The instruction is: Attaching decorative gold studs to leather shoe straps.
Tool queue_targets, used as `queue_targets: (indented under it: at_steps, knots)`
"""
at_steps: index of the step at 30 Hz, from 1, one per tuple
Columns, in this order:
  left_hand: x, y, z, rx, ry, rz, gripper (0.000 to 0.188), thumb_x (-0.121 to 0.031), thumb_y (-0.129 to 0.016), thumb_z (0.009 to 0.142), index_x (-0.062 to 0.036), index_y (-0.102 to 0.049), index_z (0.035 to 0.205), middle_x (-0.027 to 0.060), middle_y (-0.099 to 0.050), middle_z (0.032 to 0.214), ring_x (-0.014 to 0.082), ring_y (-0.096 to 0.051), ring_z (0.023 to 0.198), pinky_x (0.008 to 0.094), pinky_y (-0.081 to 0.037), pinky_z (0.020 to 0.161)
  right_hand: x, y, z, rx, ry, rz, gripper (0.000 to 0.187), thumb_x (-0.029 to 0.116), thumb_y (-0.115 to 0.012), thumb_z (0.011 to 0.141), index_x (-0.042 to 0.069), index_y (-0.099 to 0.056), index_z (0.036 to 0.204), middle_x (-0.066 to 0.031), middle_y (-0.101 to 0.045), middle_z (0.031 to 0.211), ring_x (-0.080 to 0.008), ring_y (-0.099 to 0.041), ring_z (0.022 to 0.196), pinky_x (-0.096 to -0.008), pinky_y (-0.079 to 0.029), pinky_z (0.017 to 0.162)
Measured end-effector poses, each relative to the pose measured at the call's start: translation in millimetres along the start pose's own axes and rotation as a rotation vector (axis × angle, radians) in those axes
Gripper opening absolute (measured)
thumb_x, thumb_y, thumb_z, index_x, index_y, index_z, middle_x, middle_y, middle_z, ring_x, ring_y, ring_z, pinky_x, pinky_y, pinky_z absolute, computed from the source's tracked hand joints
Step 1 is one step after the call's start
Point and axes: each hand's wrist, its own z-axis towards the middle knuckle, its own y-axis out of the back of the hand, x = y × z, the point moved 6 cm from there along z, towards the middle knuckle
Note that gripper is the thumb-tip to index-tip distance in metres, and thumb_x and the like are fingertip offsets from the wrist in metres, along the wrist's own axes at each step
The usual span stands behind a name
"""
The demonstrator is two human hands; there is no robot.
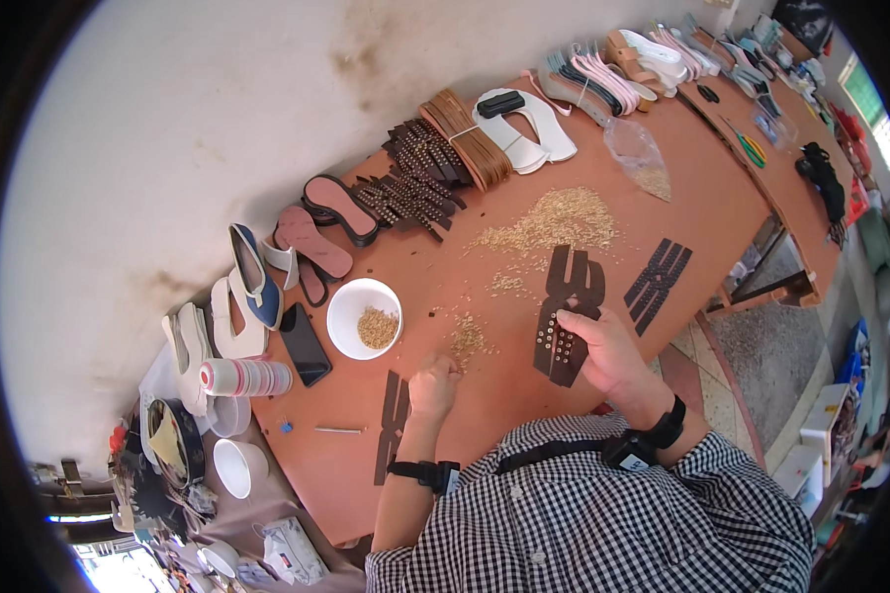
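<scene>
Brown table [722, 198] runs from 7 o'clock to 1 o'clock under a stained pale wall, with shoe parts lined along its far edge.

Right hand [603, 348] is closed round a dark strap piece [561, 311], thumb on top and fingers curled beneath; the near end of the strap carries rows of small studs. Left hand [433, 383] rests on the table with fingertips pinched together at the edge of a thin scatter of loose studs [468, 336] (whether a stud sits between the fingertips, I cannot tell). Strap lies at 3 o'clock from the left hand, near but not touching it.

White bowl [363, 316] with more studs sits at 10 o'clock from the left hand; large stud heap [556, 219] at 1 o'clock. Second blank strap [393, 425] lies flat just left of the left wrist; another strap [658, 282] at 2 o'clock from the right hand.

Judgement on the step: pick one stud at a time, keep the strap flat and steady in the right hand, and follow the existing rows so the spacing stays even. Draw from the near scatter, not the far heap, to keep reaches short.
</scene>
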Motion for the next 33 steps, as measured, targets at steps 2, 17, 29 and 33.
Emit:
queue_targets:
  at_steps: [2,17,29,33]
  knots:
    - [-3,2,0,-0.012,-0.018,0.032,0.008,-0.012,-0.063,0.067,-0.0076,-0.057,0.072,0.0107,-0.057,0.077,0.0290,-0.057,0.067,0.0372,-0.047,0.058,3,-1,-1,0.024,0.019,0.006,0.013,0.004,-0.053,0.081,0.006,-0.048,0.093,-0.0037,-0.056,0.084,-0.0115,-0.056,0.067,-0.0251,-0.049,0.059]
    - [-120,105,-16,-0.223,0.032,-1.273,0.011,0.012,-0.055,0.073,0.0016,-0.053,0.077,0.0105,-0.057,0.071,0.0151,-0.056,0.063,0.0268,-0.048,0.059,9,-39,-17,0.147,0.034,-0.090,0.014,-0.001,-0.055,0.078,-0.001,-0.053,0.092,-0.0034,-0.058,0.084,-0.0109,-0.057,0.073,-0.0243,-0.048,0.066]
    - [-152,124,-25,-0.272,-0.184,-1.006,0.018,0.011,-0.063,0.064,-0.0019,-0.056,0.073,0.0031,-0.046,0.086,0.0111,-0.046,0.076,0.0223,-0.040,0.068,11,-62,-37,0.313,0.113,-0.169,0.014,0.000,-0.056,0.079,-0.001,-0.055,0.092,-0.0031,-0.058,0.086,-0.0086,-0.056,0.077,-0.0222,-0.047,0.068]
    - [-156,124,-21,-0.253,-0.167,-1.008,0.017,0.010,-0.064,0.063,-0.0020,-0.056,0.072,0.0029,-0.046,0.085,0.0108,-0.045,0.075,0.0224,-0.039,0.067,17,-67,-43,0.321,0.140,-0.179,0.012,-0.001,-0.055,0.080,-0.001,-0.055,0.091,-0.0028,-0.057,0.088,-0.0075,-0.055,0.078,-0.0212,-0.046,0.068]
